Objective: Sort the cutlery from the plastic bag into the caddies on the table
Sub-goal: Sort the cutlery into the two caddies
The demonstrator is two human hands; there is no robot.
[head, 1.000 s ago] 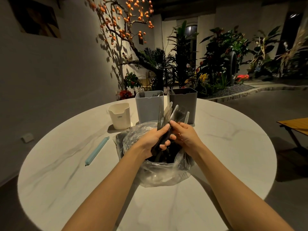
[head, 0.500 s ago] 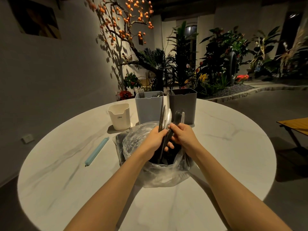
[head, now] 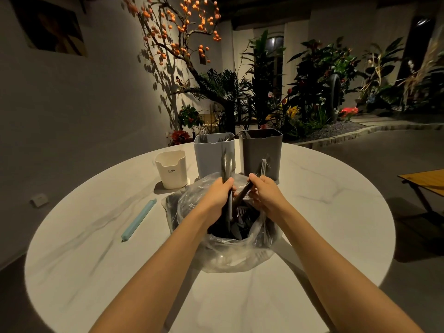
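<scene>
The scene was dim, warm and yellowish. Light fell from above onto the round marble table, leaving the floor at three and nine o'clock dark. The orange-berried tree cast sharp shadows on the wall at eleven o'clock. Wide-angle distortion bent the edges; cutlery tips were motion-blurred.

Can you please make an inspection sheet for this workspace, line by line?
Surface: round white marble table, lit from above.
Job's things: plastic bag of dark cutlery; light grey caddy holding forks; dark grey caddy; cream caddy.
Clutter: pale blue clip stick.
Hands: left hand grips upright cutlery; right hand grips other pieces.
Cables: nothing seen.
Surroundings: plants, orange-fruited tree, wooden bench.
</scene>
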